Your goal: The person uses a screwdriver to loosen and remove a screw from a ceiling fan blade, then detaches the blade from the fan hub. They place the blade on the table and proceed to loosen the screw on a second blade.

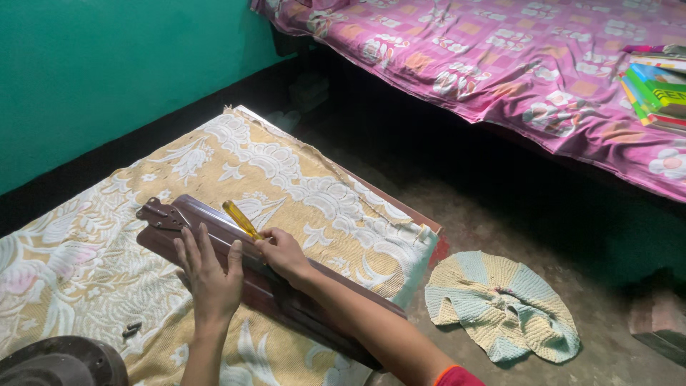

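A dark brown fan blade [286,293] is laid across a tabletop [343,207] covered with a yellow and white patterned cloth, its metal bracket [161,214] pointing to about ten o'clock. The blade is pressed flat by the left hand [211,275], whose grip is open with the fingers spread. A screwdriver with a yellow handle [241,219] is enclosed by the right hand [284,254], at about three o'clock of the left. The blade is judged stiff, fairly light and smooth, so sliding is likely; it would best be held by its long edges or near the bracket. Small dark screws [131,329] are seen at eight o'clock. A knitted cloth [500,307] lies on the floor.
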